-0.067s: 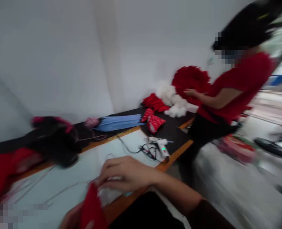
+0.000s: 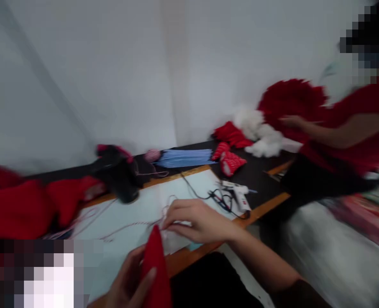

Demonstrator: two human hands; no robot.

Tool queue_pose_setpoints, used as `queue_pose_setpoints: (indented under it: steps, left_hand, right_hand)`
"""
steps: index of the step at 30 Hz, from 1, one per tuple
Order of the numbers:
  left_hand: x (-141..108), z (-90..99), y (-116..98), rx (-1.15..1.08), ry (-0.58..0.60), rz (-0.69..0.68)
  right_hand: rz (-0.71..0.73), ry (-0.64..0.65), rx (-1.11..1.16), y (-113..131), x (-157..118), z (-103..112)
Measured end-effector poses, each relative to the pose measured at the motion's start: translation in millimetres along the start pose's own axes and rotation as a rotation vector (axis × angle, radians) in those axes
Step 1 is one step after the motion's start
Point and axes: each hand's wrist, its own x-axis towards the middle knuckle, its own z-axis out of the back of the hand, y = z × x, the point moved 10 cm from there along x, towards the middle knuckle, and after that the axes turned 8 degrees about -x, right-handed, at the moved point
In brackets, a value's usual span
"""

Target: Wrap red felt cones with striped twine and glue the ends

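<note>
A pointed red cloth piece (image 2: 157, 269) stands upright at the bottom centre, with my left hand (image 2: 130, 278) wrapped round its lower part. My right hand (image 2: 197, 220) is just right of its tip, thumb and fingers pinched together near a thin pink-and-white cord (image 2: 138, 223). What the fingertips hold is too small and blurred to name. The cord runs left over the pale board (image 2: 147, 199) on the table. Behind my right hand, a white glue gun (image 2: 241, 196) lies beside its coiled dark cable.
Red cloth items (image 2: 25, 209) and a black object (image 2: 120, 175) are at the left. Blue strips (image 2: 186, 157), patterned red pieces (image 2: 231, 162) and white fluff (image 2: 265, 141) line the back. At the right, a person (image 2: 362, 119) in red holds a fluffy red piece (image 2: 292, 102).
The whole view has swung left, so everything sits further right in the picture. Both hands and the red piece sit higher in it; the grips look the same.
</note>
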Motion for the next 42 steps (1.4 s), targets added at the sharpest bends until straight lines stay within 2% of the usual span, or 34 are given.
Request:
queue_pose_setpoints:
  steps: [1,3,7,14,42]
  left_hand:
    - [-6,10.3,2,0.004,-0.037,0.016]
    - [-13,15.9,5,-0.027,-0.046,0.044]
    - [-14,8.4,1,-0.042,-0.01,0.017]
    - [-19,7.5,-2,-0.052,0.015,-0.008]
    - [-21,6.7,-3,0.127,0.026,-0.07]
  right_hand:
    - [-0.019,-0.012,0.053,-3,0,0]
    - [-0.035,-0.007,0.111,-6,2,-3]
    - [-0.019,0.06,0.144,-2,10,-11]
    - [-0.103,0.198,0.165,-9,22,-24]
    - [0.065,0.459,-0.048,5,39,-38]
